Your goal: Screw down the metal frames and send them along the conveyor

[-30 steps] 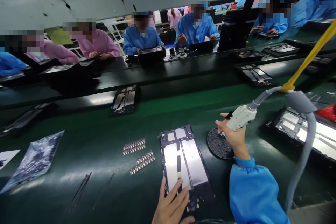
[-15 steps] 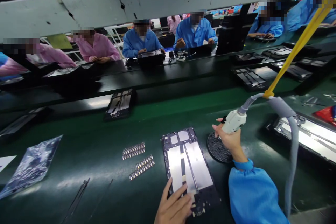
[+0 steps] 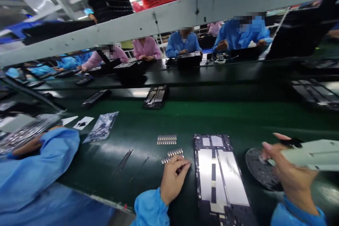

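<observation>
My right hand [image 3: 293, 173] is wrapped around a pale electric screwdriver [image 3: 312, 153], its tip end over a round black dish [image 3: 254, 169] of small parts. Thumb and fingertips of my left hand [image 3: 172, 176] are pinched together just left of an opened tablet [image 3: 233, 180]; whatever they hold is hidden. The tablet lies flat, with silver panels and a dark strip down its middle. Close to my left fingertips lies a row of tiny metal parts [image 3: 176, 152], partly covered by the hand. A second row of tiny parts [image 3: 166, 139] sits behind it.
Thin dark tools [image 3: 124, 160] and a clear plastic bag [image 3: 103, 127] lie to the left. A co-worker's blue sleeve [image 3: 47, 159] reaches in beside them. Another opened tablet [image 3: 156, 97] rests further back on the green surface [image 3: 185, 116]. A shelf beam [image 3: 169, 14] crosses overhead.
My left hand has left the tablet and moved to the rows of tiny parts, its fingers now pinched. My right hand keeps the screwdriver at the dish. The view has swung left.
</observation>
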`<state>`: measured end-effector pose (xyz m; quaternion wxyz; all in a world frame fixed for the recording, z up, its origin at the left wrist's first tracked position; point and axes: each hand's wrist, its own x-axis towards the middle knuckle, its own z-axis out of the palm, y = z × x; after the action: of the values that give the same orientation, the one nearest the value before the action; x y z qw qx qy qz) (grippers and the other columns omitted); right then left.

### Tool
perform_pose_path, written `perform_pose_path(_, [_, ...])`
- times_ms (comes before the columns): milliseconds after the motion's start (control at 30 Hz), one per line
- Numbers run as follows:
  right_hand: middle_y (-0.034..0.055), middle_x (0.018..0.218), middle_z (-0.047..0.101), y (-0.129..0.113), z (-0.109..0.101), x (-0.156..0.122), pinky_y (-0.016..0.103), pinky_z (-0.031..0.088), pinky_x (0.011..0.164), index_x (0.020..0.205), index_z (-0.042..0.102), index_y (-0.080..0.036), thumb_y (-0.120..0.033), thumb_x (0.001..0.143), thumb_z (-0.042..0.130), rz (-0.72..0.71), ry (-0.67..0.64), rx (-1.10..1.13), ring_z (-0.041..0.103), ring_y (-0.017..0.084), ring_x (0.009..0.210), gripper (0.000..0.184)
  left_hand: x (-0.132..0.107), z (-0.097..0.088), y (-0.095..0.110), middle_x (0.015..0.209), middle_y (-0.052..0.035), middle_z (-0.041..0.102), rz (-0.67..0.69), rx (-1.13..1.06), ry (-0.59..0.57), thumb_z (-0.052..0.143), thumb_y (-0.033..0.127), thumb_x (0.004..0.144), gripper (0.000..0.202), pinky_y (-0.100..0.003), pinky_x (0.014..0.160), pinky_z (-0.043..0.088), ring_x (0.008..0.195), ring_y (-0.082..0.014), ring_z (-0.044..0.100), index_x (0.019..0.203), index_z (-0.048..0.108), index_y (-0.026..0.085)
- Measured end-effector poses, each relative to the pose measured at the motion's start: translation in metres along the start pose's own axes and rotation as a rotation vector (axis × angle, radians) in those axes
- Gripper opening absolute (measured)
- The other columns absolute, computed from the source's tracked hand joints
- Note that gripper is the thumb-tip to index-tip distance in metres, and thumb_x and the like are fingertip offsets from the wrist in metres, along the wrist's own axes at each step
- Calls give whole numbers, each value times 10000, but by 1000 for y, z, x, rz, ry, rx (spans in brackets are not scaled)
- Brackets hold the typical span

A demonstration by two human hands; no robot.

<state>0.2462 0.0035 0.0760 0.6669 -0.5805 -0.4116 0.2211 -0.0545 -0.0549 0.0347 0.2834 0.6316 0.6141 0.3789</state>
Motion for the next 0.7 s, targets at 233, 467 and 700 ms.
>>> perform_pose_path(233, [-60,486,562,-29,34,-45,366,490,563,1005,566,-212,-386,725,764,18,-329,101,545,173,432,385,24,27,-6,607,-19,647,-388,-476,-176,711,332,710,226,-239,559,485,547,-124,604,760,692,113])
perform_pose_path(467, [-63,519,556,-30,71,-72,333,479,525,1137,561,-182,-296,796,720,50,-549,243,550,156,449,393,38,31,-1,748,-32,668,-177,-227,-84,668,192,729,71,-234,627,433,655,-120,559,720,724,150])
perform_pose_path(700, [-73,495,560,-26,114,-80,300,477,512,1105,544,-191,-270,808,697,15,-644,248,539,138,428,344,44,36,-4,694,2,635,-202,-290,-97,706,204,716,53,-222,585,424,597,-98,538,725,698,153])
